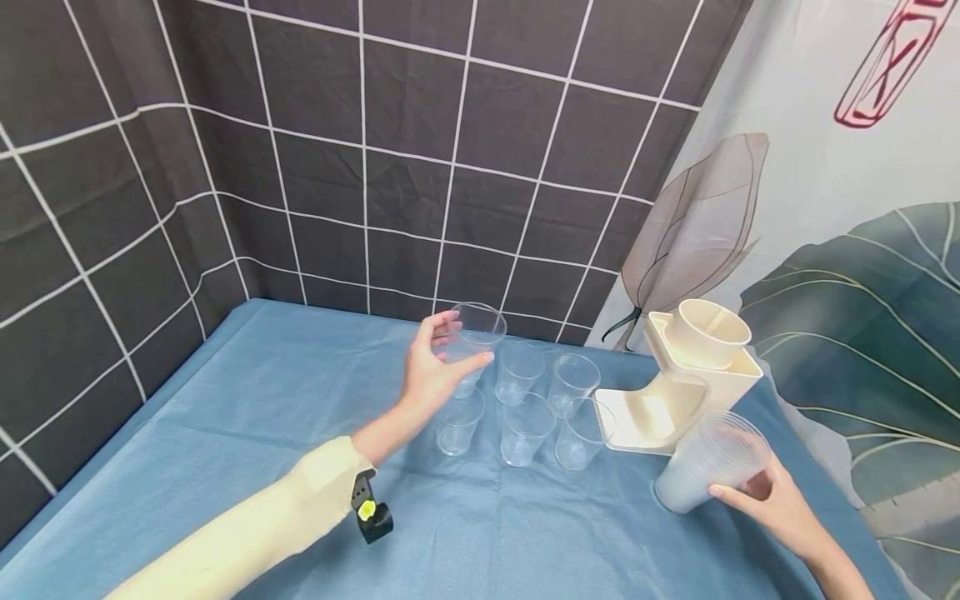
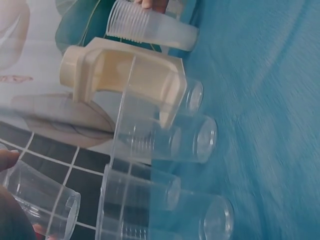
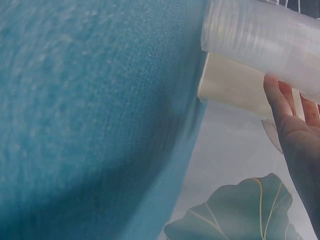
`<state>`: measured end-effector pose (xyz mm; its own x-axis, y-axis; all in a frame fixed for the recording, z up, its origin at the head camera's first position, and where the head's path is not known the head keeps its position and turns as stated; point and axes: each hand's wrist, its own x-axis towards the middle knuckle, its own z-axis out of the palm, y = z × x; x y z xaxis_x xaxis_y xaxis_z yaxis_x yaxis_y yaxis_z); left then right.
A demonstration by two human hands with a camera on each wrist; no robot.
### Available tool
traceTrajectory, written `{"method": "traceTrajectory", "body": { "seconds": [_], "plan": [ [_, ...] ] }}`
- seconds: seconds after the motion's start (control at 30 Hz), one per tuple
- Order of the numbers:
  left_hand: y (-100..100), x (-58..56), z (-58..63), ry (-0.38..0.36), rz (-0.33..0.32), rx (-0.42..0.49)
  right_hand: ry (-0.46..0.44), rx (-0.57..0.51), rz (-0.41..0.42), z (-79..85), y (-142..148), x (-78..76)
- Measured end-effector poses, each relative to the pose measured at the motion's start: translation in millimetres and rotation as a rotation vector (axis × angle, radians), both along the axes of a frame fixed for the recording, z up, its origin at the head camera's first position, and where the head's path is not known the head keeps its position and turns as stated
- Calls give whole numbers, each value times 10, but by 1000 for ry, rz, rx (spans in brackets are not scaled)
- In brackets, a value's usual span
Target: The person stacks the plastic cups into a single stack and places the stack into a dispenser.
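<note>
My left hand (image 1: 429, 367) holds a clear plastic cup (image 2: 42, 197) by its side, thumb and fingers around it. In the left wrist view that cup is raised off the table. Several more clear cups (image 1: 525, 429) stand upright in two rows just below and to the right of this hand. At the right, my right hand (image 1: 780, 508) grips a stack of nested plastic cups (image 1: 701, 467), the thumb on its near side. The stack's base is near the tablecloth; I cannot tell whether it touches. Fingers (image 3: 287, 97) of the right hand lie along the stack in the right wrist view.
A cream plastic stand (image 1: 675, 392) with a round open top (image 1: 708, 329) is between the cup rows and the stack. Blue cloth (image 1: 300, 467) covers the table. A dark gridded curtain (image 1: 405, 183) hangs behind, with a leaf-patterned sheet (image 1: 862, 333) at right.
</note>
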<state>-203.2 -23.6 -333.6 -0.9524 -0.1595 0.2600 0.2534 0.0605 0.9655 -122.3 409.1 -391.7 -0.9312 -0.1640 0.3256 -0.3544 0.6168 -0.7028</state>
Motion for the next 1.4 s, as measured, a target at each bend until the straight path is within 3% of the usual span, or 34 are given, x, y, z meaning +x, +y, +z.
{"method": "traceTrajectory", "body": {
  "seconds": [0.67,1.4],
  "plan": [
    [377,80,14,44,-97,-13,-12,14,-20,3,-3,4],
    [800,155,114,3,-256,-23,-26,-18,19,1,28,4]
  ]
}}
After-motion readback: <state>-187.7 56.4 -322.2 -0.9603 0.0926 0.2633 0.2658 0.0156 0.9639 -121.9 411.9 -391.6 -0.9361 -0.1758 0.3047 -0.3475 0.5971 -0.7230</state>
